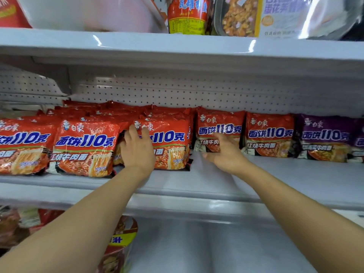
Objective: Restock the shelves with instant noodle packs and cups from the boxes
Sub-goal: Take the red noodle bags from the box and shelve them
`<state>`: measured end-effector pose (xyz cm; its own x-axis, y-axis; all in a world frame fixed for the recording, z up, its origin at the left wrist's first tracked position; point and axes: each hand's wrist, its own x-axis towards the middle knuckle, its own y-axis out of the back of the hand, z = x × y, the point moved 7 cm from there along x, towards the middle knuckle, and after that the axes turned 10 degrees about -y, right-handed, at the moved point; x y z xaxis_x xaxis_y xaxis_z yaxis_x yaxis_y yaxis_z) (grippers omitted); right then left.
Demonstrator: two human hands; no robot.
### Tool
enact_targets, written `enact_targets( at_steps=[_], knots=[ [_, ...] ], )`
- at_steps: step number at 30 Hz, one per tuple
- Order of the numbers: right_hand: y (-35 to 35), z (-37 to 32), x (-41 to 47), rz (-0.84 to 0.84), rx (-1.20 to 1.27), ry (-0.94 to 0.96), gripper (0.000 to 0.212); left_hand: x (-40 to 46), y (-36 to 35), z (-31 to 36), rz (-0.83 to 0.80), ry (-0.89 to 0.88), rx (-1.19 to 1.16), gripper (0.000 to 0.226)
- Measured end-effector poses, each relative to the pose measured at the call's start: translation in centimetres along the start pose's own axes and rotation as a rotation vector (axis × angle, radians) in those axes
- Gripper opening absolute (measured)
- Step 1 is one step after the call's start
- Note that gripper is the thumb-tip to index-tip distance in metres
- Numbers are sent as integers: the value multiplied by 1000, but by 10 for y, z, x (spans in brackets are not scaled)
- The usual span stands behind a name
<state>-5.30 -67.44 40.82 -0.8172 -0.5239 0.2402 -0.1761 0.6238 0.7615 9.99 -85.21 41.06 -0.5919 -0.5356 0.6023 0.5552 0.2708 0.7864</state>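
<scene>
While both bare arms reach in over the white metal middle shelf, the left hand lies flat, fingers straight and slightly spread, against the front of a glossy red plastic noodle pack that stands upright at the right end of a tightly packed block of like red packs, rows of which run back toward the white perforated back panel. Its fingertips touch the pack's upper left part, at the gap beside the neighbouring pack; it presses rather than grips. The right hand is open too, fingers stretched forward and touching the lower front of a second red noodle pack, which stands further back on the shelf, just right of the block; the thumb points left, low near the shelf surface. Next to that pack stands another red pack, then a purple plastic noodle pack, all upright and facing forward. On the shelf above stand a red and yellow cylindrical cup and a white boxed meal with a food photo. Below, at the lower left, a red noodle cup with a yellow band shows under the left forearm.
</scene>
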Motion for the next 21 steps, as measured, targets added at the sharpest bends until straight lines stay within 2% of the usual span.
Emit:
enact_targets(
  at_steps=[4, 12, 21],
  knots=[
    [15, 5, -30, 11, -18, -13, 80, -20, 14, 17, -61, -99, -12, 61],
    [51, 36, -114, 92, -29, -72, 74, -84, 38, 81, -106, -280, -235, 50],
    [83, 123, -212, 125, -90, -258, 75, -169, 26, 192, -236, -489, -461, 59]
  ],
)
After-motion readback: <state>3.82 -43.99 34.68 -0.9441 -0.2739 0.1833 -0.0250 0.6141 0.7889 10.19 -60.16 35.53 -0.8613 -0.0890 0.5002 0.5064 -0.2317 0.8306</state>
